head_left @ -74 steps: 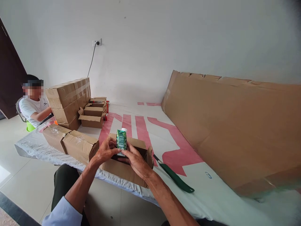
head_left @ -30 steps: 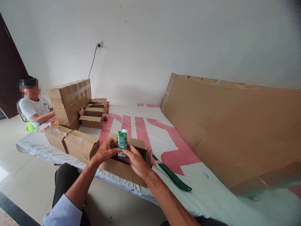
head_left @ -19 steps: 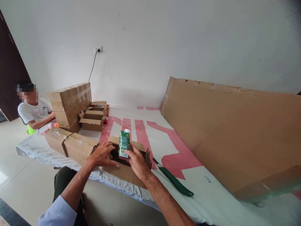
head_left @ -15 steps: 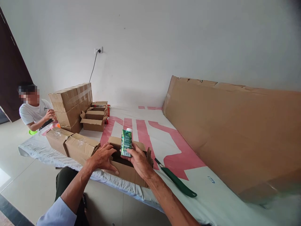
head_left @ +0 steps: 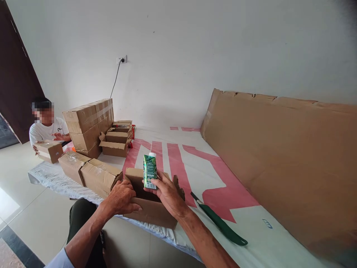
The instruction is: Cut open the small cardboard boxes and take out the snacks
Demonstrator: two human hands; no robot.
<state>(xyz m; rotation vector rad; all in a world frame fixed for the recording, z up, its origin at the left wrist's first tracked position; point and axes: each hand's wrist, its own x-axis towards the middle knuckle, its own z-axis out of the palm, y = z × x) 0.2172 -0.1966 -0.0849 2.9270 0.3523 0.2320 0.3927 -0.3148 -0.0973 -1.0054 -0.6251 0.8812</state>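
Currently the right hand (head_left: 168, 191) holds a green carton (head_left: 150, 170) over the open box (head_left: 152, 213), while the left hand (head_left: 121, 197) grips that box's near left corner.

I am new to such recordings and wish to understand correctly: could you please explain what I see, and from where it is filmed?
There is no machine here: these are a person's bare hands, filmed by a camera worn on the head, looking forward and down. The right hand holds a green carton above an open cardboard box. The left hand touches that box's left end; whether it grips is unclear. On the covered surface also lie a green-handled tool and, farther left, closed boxes. At far left is another person.
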